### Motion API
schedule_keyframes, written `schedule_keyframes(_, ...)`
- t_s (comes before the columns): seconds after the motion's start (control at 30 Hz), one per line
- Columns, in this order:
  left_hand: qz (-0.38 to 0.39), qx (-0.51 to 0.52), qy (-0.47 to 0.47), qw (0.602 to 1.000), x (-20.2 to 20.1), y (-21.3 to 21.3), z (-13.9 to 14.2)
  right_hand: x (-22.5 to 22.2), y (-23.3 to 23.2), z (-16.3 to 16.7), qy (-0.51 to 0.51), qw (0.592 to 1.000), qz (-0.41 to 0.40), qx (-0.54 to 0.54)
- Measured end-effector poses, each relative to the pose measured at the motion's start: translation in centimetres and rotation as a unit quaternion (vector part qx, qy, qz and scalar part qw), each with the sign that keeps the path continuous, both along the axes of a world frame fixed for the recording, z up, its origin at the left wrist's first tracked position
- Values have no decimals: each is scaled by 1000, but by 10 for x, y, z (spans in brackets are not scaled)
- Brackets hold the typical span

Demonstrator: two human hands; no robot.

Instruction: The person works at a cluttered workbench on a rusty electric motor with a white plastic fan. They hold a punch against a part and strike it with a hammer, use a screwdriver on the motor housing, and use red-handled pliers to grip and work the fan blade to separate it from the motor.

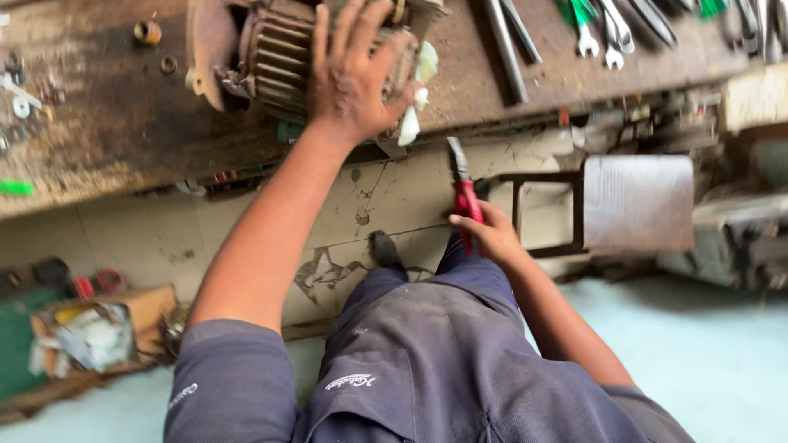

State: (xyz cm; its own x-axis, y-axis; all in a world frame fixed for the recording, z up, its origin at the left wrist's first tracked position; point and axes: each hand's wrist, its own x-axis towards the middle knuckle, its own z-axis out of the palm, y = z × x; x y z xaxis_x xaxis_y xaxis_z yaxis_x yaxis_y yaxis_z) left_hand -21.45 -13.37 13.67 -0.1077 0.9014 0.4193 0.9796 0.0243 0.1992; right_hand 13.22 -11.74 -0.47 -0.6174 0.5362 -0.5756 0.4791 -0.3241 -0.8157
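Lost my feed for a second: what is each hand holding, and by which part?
Right hand grips red-handled pliers by the handles, tip pointing away. Left hand holds nothing; it rests flat on the rusty motor.

An open brown cardboard box (123, 316) sits on the floor at lower left, well below and left of the left hand's fingers (349, 37), stuffed with crumpled white and yellow wrappers (86, 336). Beside it, farther from the fingers, lies a flat green package (16, 349). No signs or screens appear; any labels are too blurred to tell.
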Motion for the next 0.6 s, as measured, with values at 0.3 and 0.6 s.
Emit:
schedule_keyframes(0.3,54,-11,59,997,7,-1,0,-70,-42,-25,304,929,-29,-209)
schedule_keyframes(0.6,41,-59,77,994,17,-7,14,-99,-19,-75,429,848,65,-304)
